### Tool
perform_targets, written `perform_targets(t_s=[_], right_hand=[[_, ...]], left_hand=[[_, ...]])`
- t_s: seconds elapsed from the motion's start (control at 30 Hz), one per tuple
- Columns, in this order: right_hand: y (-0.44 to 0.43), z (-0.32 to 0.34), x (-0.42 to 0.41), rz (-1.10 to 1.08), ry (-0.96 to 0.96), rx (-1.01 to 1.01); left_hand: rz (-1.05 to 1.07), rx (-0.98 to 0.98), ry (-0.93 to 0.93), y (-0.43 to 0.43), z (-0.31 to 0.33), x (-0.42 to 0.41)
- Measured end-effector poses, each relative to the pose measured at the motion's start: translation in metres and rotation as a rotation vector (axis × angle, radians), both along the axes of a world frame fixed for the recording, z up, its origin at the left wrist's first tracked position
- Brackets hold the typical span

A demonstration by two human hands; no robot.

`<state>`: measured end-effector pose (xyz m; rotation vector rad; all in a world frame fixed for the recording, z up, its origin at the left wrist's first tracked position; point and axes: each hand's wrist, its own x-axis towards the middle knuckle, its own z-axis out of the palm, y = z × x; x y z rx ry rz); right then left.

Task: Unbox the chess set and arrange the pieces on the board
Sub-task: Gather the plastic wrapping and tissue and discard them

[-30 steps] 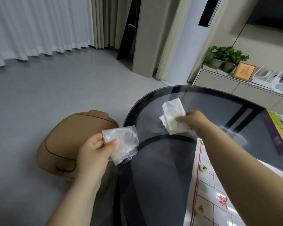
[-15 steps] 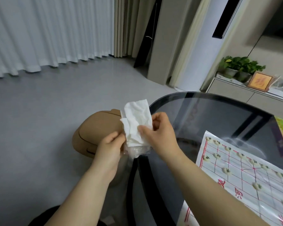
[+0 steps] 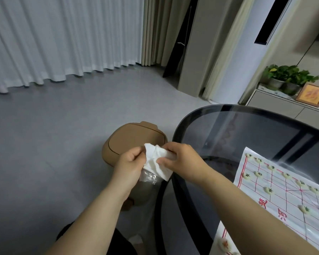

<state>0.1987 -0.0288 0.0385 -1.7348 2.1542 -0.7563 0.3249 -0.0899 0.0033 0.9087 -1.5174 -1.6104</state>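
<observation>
My left hand (image 3: 130, 165) and my right hand (image 3: 179, 159) meet above a brown lidded bin (image 3: 122, 140) and both grip a crumpled white tissue (image 3: 156, 161). A clear plastic bag (image 3: 149, 178) hangs under the tissue, held in my left hand. At the right, a white paper chess board (image 3: 291, 196) with red lines lies on the dark glass table (image 3: 228, 129). Several pale round pieces (image 3: 268, 190) stand on it.
The bin stands on the grey floor just left of the table's rounded edge. White curtains hang at the back left. A low cabinet (image 3: 276, 105) with potted plants (image 3: 287, 76) and a framed picture (image 3: 311, 94) sits at the back right.
My hands came together from apart; the tissue now lies over the plastic bag and is more crumpled. Both hands moved left off the table to above the bin. The view shifted left.
</observation>
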Motion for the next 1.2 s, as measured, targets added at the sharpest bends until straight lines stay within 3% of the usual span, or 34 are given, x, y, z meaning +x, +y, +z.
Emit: perform_targets(t_s=[0.17,0.27,0.43,0.6,0.83,0.97,1.03,1.13,1.2], right_hand=[[-0.010,-0.014,-0.013,-0.108,0.042,0.010],[-0.019,-0.021,-0.021,-0.165,0.074,-0.002],[-0.031,-0.032,-0.024,-0.168,0.078,0.037],[-0.040,-0.040,-0.026,-0.130,0.137,0.021],[-0.047,-0.047,-0.027,-0.141,0.174,-0.014],[-0.050,-0.048,-0.023,-0.147,0.173,0.013],[-0.050,-0.045,-0.021,-0.120,0.148,0.036],[-0.053,-0.042,-0.017,-0.075,0.124,0.053],[-0.058,-0.042,-0.012,-0.070,0.075,0.058]], left_hand=[[0.092,-0.241,-0.207,-0.033,-0.015,0.013],[0.087,-0.504,-0.600,-0.059,-0.043,0.024],[-0.311,-0.761,-1.113,-0.074,-0.095,0.020],[-0.419,-0.808,-1.278,-0.083,-0.109,0.015],[-0.395,-0.815,-1.277,-0.082,-0.110,0.010],[-0.358,-0.708,-1.169,-0.087,-0.103,0.009],[-0.312,-0.584,-0.952,-0.089,-0.093,0.006],[-0.305,-0.308,-0.413,-0.088,-0.065,0.002],[-0.365,-0.266,-0.274,-0.086,-0.046,-0.003]])
